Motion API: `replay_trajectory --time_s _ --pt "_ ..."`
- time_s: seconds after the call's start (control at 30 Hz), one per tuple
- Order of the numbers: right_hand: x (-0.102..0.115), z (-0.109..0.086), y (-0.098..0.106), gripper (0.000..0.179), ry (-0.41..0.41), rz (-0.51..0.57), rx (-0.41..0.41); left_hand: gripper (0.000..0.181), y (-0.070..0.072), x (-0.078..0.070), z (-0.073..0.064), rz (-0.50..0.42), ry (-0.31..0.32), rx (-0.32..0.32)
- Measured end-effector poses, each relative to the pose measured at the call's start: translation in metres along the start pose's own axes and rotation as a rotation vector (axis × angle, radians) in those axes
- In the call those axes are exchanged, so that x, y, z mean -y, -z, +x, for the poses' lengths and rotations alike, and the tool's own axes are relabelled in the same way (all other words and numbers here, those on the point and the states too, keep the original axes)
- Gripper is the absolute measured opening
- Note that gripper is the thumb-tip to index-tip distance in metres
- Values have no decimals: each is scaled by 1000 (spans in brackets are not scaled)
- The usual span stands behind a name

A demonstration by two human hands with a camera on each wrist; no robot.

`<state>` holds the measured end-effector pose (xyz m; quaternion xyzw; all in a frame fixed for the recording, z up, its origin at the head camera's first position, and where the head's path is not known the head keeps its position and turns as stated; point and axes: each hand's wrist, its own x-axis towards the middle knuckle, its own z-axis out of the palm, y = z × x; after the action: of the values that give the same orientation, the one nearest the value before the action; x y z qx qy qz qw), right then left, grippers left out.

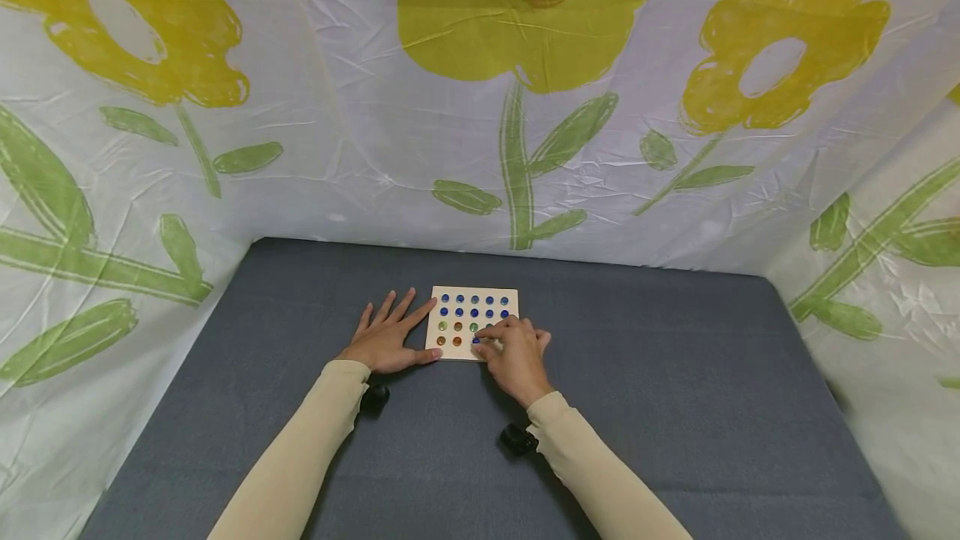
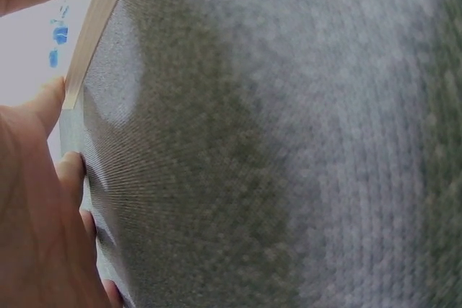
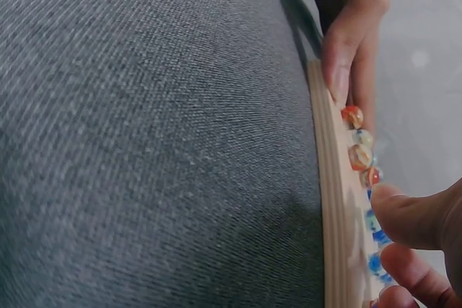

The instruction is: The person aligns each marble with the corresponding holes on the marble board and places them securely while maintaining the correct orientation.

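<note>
A pale wooden board (image 1: 450, 352) lies on the dark cloth, with glass marbles in rows of round hollows. The two far rows hold blue marbles (image 1: 460, 312); at the near left are orange-brown marbles (image 1: 457, 341) and a light green one (image 1: 442, 326). My left hand (image 1: 386, 340) lies with fingers spread at the board's left side, thumb on its near left corner and index fingertip at its left edge. Over the near right part, my right hand (image 1: 517, 357) pinches a blue marble (image 1: 476, 341) between thumb and index finger, close over the near row. That hand hides the board's near right corner.
The dark grey cloth (image 1: 637, 407) covers the table around the board. A white curtain (image 1: 360, 148) with painted yellow flowers hangs behind and along both sides. Black wrist cameras (image 1: 517, 440) sit under both wrists, close above the cloth.
</note>
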<state>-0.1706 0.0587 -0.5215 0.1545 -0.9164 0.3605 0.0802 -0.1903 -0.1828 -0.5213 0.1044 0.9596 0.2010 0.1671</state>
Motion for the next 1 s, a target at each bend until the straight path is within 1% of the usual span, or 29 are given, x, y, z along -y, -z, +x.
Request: replay_trajectory --time_s 0.17,0.33,0.47,0.7,1.0 --pt "0 -1 -3 12 -5 -11 12 95 0 1 0 -6 -5 -2" --pt "0 -1 -5 12 5 -29 13 96 -5 5 3 -7 -2 -4" --pt "0 -1 -6 13 2 -44 10 97 -6 6 4 0 -3 -3" --pt "1 0 -8 14 -8 -52 4 96 1 1 -1 -20 -10 1" --pt "1 -1 -9 15 -19 -70 3 94 1 -1 -1 -1 -1 1"
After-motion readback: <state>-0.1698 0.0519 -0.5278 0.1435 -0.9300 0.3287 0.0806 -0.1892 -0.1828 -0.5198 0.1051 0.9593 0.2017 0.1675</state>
